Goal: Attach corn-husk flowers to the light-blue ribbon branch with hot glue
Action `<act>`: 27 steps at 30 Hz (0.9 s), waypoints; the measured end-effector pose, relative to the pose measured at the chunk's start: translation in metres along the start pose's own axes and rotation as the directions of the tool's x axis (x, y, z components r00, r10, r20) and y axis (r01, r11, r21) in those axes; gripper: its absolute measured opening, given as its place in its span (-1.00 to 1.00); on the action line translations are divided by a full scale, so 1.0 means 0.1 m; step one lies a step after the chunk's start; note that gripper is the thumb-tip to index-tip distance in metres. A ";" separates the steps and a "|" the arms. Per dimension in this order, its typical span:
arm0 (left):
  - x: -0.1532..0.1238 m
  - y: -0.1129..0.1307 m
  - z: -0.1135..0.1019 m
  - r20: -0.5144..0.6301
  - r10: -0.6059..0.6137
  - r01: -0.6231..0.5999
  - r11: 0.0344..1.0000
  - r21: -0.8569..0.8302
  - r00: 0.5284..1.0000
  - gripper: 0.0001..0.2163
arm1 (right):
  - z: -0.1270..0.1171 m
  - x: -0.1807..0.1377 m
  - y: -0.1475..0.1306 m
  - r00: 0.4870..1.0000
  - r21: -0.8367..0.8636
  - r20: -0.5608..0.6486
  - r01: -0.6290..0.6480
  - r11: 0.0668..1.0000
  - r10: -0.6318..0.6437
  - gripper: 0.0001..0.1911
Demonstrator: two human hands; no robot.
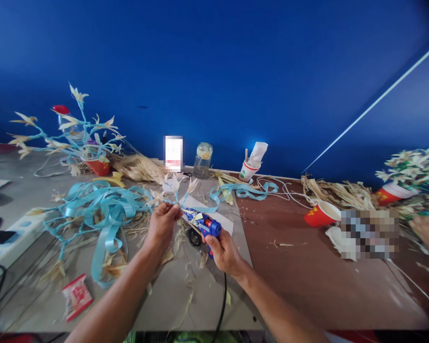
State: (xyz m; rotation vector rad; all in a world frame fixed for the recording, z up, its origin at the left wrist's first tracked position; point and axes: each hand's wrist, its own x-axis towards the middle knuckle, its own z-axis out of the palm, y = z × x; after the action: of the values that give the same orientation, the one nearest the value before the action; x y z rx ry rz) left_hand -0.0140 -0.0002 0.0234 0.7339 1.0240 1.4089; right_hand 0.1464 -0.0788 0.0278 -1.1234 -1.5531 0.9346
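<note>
My right hand [223, 250] is wrapped round a blue hot glue gun [202, 223], its nozzle end pointing left toward my other hand. A black cord runs down from it past the table's front edge. Between thumb and fingers, my left hand [164, 219] pinches a flower stem wrapped in light blue, with pale husk flowers [173, 185] rising above the fingers. The nozzle tip is close to the stem; whether they touch, I cannot tell. Left of my hand lies a loose heap of light blue ribbon [107, 205].
Finished-looking branches stand in a red cup [98, 166]. A power strip [17, 236] and a snack packet [76, 296] lie left. A glass jar [202, 161] and a white cup [249, 169] stand along the wall. Right are a tipped red cup [321, 214] and another person's hand [427, 231].
</note>
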 end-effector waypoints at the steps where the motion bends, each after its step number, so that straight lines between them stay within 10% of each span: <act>1: 0.00 0.00 0.00 0.003 0.001 -0.001 1.000 0.003 1.000 -0.68 | 0.00 0.00 0.00 1.000 0.010 -0.003 -0.004 1.000 0.004 -0.58; 27: 0.01 0.02 -0.03 -0.001 0.007 -0.007 1.000 0.012 1.000 -0.68 | -0.17 -0.07 -0.06 0.998 -0.053 0.059 0.029 0.998 -0.026 -0.27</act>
State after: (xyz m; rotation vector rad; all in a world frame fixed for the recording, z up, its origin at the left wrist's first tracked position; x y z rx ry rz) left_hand -0.0177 0.0000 0.0239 0.7469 1.0323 1.4105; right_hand 0.1628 -0.0866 0.0352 -1.1181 -1.6458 0.9190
